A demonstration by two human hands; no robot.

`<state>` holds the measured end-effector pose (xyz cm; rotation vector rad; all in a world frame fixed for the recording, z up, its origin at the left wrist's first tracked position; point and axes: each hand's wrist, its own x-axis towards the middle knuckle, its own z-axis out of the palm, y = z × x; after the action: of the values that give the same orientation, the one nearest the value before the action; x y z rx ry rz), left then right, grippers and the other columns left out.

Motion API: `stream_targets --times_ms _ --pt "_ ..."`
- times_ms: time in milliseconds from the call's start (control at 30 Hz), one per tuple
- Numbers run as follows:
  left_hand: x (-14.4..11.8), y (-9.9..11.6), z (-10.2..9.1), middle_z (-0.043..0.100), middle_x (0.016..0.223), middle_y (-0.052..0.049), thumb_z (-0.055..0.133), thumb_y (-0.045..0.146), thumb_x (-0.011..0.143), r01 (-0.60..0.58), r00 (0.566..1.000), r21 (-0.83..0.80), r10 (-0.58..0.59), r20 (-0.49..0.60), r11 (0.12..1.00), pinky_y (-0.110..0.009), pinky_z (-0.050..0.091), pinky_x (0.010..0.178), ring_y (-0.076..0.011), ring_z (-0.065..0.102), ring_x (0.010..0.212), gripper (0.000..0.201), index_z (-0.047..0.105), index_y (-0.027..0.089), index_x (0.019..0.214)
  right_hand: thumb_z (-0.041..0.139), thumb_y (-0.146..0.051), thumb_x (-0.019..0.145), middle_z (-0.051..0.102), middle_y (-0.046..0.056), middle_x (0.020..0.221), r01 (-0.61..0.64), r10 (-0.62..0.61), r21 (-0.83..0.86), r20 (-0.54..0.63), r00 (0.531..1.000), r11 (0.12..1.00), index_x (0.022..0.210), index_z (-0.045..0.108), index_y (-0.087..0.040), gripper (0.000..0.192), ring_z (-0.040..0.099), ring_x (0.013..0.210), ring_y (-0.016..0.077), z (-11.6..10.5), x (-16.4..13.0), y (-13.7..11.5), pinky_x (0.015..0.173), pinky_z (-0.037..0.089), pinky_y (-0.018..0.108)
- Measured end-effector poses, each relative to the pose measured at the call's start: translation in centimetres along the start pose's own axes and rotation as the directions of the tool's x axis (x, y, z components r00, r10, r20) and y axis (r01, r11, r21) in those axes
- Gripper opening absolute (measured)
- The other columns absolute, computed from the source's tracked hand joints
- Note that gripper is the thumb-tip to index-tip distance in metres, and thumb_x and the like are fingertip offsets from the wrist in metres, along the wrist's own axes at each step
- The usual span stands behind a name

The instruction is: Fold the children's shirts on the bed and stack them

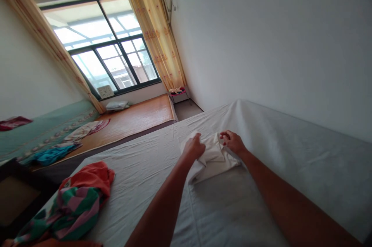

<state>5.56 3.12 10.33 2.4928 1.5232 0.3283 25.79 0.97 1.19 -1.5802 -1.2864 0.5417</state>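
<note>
A white cloth garment [215, 152], partly folded, lies on the pale sheet [151, 169] in front of me. My left hand [195, 146] is closed on the garment's left side, fingers bent into the fabric. At the garment's upper right edge is my right hand [232, 141], its fingers curled and a little apart, close to the cloth. Whether the right fingertips pinch the fabric is too small to tell.
Red clothing [94, 175] and a green-and-pink striped garment [77, 210] lie heaped at left. Beyond stands a wooden platform [139, 117] with a blue cloth [55, 154]. A white wall [261, 45] borders the right. A small stool [178, 92] stands in the far corner.
</note>
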Motion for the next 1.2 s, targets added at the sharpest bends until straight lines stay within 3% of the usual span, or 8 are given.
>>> stream_targets --times_ms 200,267,367,500,600,833,1000,1200 --pt "0.9 3.5 4.9 0.065 0.107 -0.011 0.045 0.018 0.084 -0.14 0.979 -0.31 0.179 0.102 0.94 -0.028 0.05 0.081 -0.0183 0.064 0.093 0.048 0.043 0.016 0.132 0.043 -0.023 0.085 0.072 0.002 0.079 -0.075 0.077 -0.041 0.042 0.996 0.996 0.096 0.06 -0.018 0.021 0.063 0.052 0.011 -0.7 -0.1 -0.6 0.056 0.049 0.022" --pt "0.6 2.2 4.9 0.065 0.103 -0.008 0.04 0.019 0.088 -0.14 0.979 -0.464 0.193 0.07 0.875 -0.027 0.053 0.072 -0.0147 0.065 0.082 0.044 0.043 0.018 0.131 0.042 -0.02 0.085 0.072 0.004 0.084 -0.048 0.045 -0.097 -0.027 0.999 0.994 0.099 0.061 -0.018 0.024 0.065 0.063 0.0137 -1.2 -0.2 -1.4 0.067 0.05 0.026" --pt "-0.3 -1.4 3.8 0.062 0.109 -0.008 0.037 0.015 0.087 -0.174 0.982 -0.441 0.122 -0.144 0.881 -0.031 0.052 0.084 -0.0157 0.062 0.094 0.037 0.054 0.019 0.121 0.04 -0.016 0.086 0.07 0.006 0.101 0.18 -0.201 -0.265 -0.053 0.978 0.947 0.107 0.062 -0.019 0.031 0.062 0.094 0.0169 -0.7 -1.2 -3.2 0.088 0.045 0.03" --pt "-2.9 -6.8 3.5 0.059 0.118 -0.009 0.041 0.016 0.087 -0.179 0.968 -0.309 0.112 -0.224 0.934 -0.036 0.04 0.101 -0.0194 0.054 0.112 0.032 0.061 0.019 0.112 0.041 -0.029 0.091 0.062 0.003 0.123 0.504 -0.414 -0.378 0.297 0.861 0.777 0.117 0.06 -0.026 0.033 0.046 0.122 0.0193 2.0 -3.2 -4.3 0.103 0.034 0.04" --pt "-5.3 -9.9 4.2 0.055 0.125 -0.011 0.042 0.026 0.09 -0.193 0.972 -0.324 0.136 -0.191 0.926 -0.037 0.038 0.104 -0.0205 0.051 0.117 0.033 0.059 0.017 0.117 0.039 -0.035 0.093 0.055 0.004 0.133 0.432 -0.282 -0.501 0.348 0.894 0.75 0.121 0.058 -0.027 0.035 0.04 0.128 0.0225 3.2 -3.8 -3.5 0.103 0.03 0.047" --pt "-9.1 -12.4 4.7 0.053 0.13 -0.009 0.041 0.032 0.091 -0.201 0.972 -0.274 0.158 -0.172 0.941 -0.037 0.037 0.106 -0.0211 0.048 0.121 0.036 0.059 0.02 0.119 0.046 -0.063 0.081 0.05 0.021 0.131 0.035 -0.012 -0.669 0.039 0.999 0.742 0.127 0.048 -0.011 0.069 0.042 0.124 0.0335 2.8 -3.3 -2.2 0.096 0.035 0.05" --pt "-10.0 -12.1 4.7 0.056 0.125 -0.007 0.043 0.03 0.09 -0.264 0.955 -0.211 0.224 -0.195 0.941 -0.036 0.037 0.105 -0.0212 0.047 0.119 0.032 0.061 0.023 0.116 0.048 -0.053 0.083 0.055 0.02 0.127 0.147 -0.061 -0.618 0.159 0.985 0.772 0.137 0.037 -0.012 0.068 0.051 0.117 0.0322 4.7 -4.4 -2.4 0.091 0.042 0.045" --pt "-10.7 -12.6 4.7 0.057 0.122 -0.008 0.045 0.027 0.089 -0.285 0.948 -0.233 0.237 -0.212 0.93 -0.036 0.037 0.103 -0.0208 0.047 0.116 0.032 0.061 0.021 0.116 0.05 -0.035 0.082 0.057 0.015 0.128 0.246 -0.219 -0.383 0.111 0.969 0.891 0.135 0.039 -0.016 0.058 0.058 0.111 0.0261 5.5 -4.2 -3.4 0.092 0.046 0.036"
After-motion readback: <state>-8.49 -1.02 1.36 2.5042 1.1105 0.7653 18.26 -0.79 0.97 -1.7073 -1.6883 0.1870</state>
